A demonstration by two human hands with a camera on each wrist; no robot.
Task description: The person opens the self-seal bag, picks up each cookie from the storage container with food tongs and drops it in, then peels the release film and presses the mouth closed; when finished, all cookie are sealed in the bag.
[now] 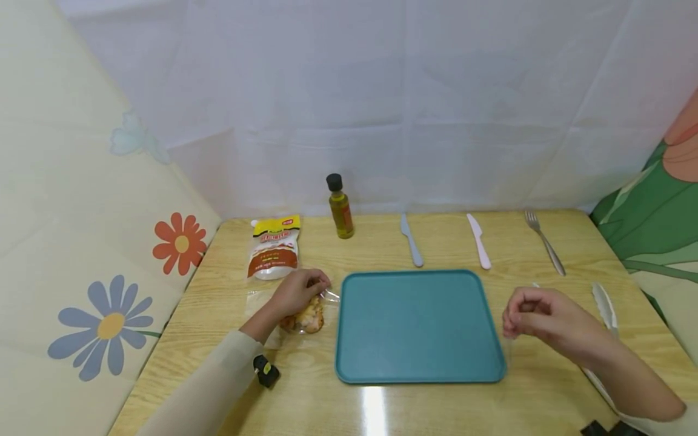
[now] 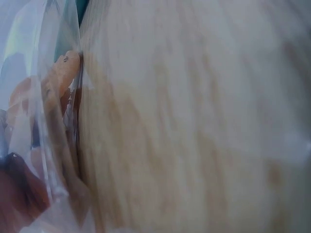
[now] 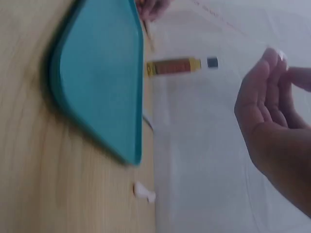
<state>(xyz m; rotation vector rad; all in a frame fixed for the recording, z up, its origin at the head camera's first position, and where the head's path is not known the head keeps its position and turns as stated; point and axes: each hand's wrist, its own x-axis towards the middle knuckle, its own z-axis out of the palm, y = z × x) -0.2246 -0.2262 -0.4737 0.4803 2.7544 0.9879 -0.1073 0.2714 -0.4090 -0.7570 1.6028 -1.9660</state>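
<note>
My left hand lies over a clear plastic bag left of the tray, its fingers pinching the film near the bag's right end. Golden-brown food sits inside, under the hand; in the left wrist view the food shows through the film. Just past the right edge of the blue-green tray, my right hand is raised with fingers curled. Its thumb meets the fingertips in the right wrist view, where the hand seems to pinch a small clear scrap of plastic, which is hard to make out.
Behind the left hand lies a yellow, white and brown food pouch. An oil bottle stands at the back. Farther right are a blue knife, a pink knife and a fork. Metal tongs are partly hidden by the right arm.
</note>
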